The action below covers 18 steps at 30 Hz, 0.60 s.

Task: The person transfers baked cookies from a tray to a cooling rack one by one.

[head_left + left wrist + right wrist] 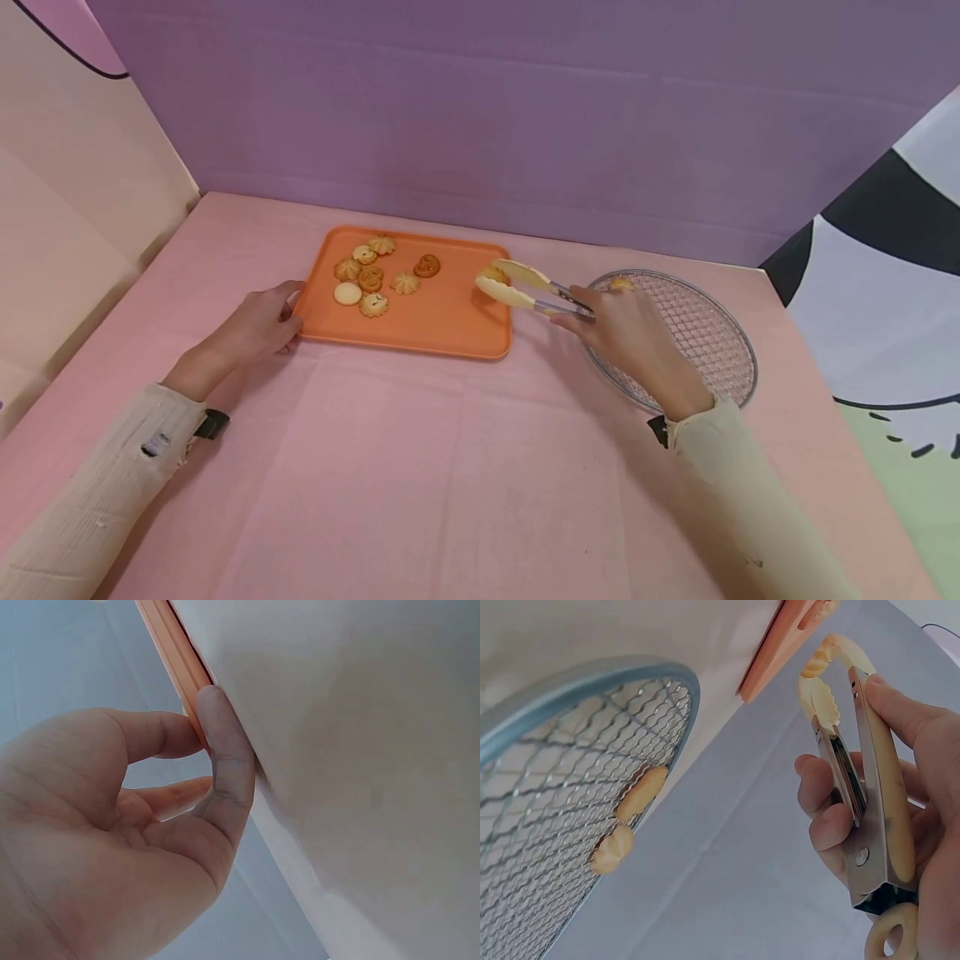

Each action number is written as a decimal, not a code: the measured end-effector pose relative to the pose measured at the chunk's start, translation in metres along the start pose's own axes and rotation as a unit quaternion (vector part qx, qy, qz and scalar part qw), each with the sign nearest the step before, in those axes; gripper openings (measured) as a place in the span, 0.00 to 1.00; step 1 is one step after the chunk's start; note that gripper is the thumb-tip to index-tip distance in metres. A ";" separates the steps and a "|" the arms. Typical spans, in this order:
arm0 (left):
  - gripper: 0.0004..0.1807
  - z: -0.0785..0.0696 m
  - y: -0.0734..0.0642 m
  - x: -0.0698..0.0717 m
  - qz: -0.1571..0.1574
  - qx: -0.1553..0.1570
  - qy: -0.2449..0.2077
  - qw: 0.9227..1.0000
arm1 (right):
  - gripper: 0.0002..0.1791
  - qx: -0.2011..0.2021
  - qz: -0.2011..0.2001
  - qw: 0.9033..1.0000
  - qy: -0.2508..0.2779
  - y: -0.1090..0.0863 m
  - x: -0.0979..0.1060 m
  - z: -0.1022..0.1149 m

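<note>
My left hand pinches the left edge of an orange tray between thumb and fingers, as the left wrist view also shows. Several cookies lie on the tray's left half and middle, among them a pale round one, a browner one and a fluted one. In my right hand is a pair of tongs with cream scalloped tips. Between those tips sits a golden ridged cookie, over the tray's right end.
To the right of the tray lies a round wire rack with a grey rim, partly under my right forearm. An oblong cookie and a ridged cookie rest on it near the rim. A purple wall stands behind the pink tabletop.
</note>
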<state>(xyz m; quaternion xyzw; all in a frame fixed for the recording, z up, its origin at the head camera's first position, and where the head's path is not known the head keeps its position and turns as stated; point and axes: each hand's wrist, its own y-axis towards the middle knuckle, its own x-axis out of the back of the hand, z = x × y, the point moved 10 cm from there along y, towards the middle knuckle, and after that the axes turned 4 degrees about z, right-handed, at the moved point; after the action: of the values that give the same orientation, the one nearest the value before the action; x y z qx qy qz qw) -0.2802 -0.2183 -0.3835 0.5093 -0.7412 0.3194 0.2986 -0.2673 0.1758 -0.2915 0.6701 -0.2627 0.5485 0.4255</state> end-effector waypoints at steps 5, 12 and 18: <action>0.32 -0.002 0.002 -0.003 0.005 0.003 -0.003 1.000 | 0.20 -0.018 0.007 1.000 0.007 -0.009 0.004 -0.006; 0.31 -0.002 0.006 -0.005 0.005 -0.006 -0.008 1.000 | 0.19 -0.012 -0.020 1.000 0.005 -0.023 0.015 -0.012; 0.31 0.000 0.001 -0.002 0.002 -0.005 -0.011 1.000 | 0.24 0.009 -0.056 0.998 0.004 -0.034 0.022 -0.013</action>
<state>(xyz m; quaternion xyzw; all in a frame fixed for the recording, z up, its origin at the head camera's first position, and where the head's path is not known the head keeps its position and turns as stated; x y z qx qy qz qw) -0.2803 -0.2166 -0.3850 0.5102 -0.7470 0.3106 0.2919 -0.2406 0.2064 -0.2790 0.6850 -0.2179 0.5290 0.4511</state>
